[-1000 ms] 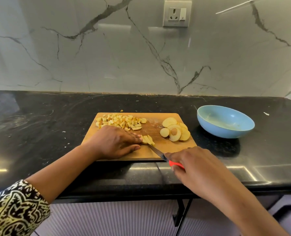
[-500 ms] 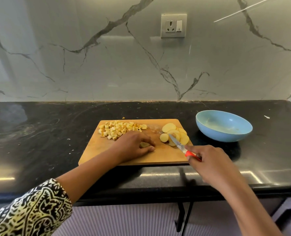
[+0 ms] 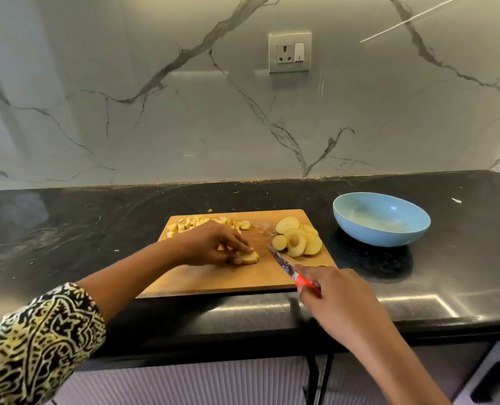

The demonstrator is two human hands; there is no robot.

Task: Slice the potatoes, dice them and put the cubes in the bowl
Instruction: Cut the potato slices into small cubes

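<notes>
A wooden cutting board (image 3: 213, 280) lies on the black counter. Diced potato cubes (image 3: 196, 224) are heaped at its far left corner, partly hidden by my wrist. A pile of round potato slices (image 3: 298, 239) sits at its right. My left hand (image 3: 210, 244) pins a small stack of potato slices (image 3: 248, 257) to the board's middle with its fingertips. My right hand (image 3: 330, 296) grips a red-handled knife (image 3: 283, 263), blade tip raised between the held stack and the slice pile. The blue bowl (image 3: 381, 219) stands right of the board and holds no cubes.
A marble wall with a socket (image 3: 289, 52) backs the counter (image 3: 67, 229). Small scraps dot the counter, and one potato bit (image 3: 210, 211) lies behind the board. The counter's front edge runs just below the board; cabinet fronts show underneath.
The knife has come off the pieces it was cutting and swung right, toward the slice pile. My left hand now presses a stack of slices at the board's middle. The camera has tilted up.
</notes>
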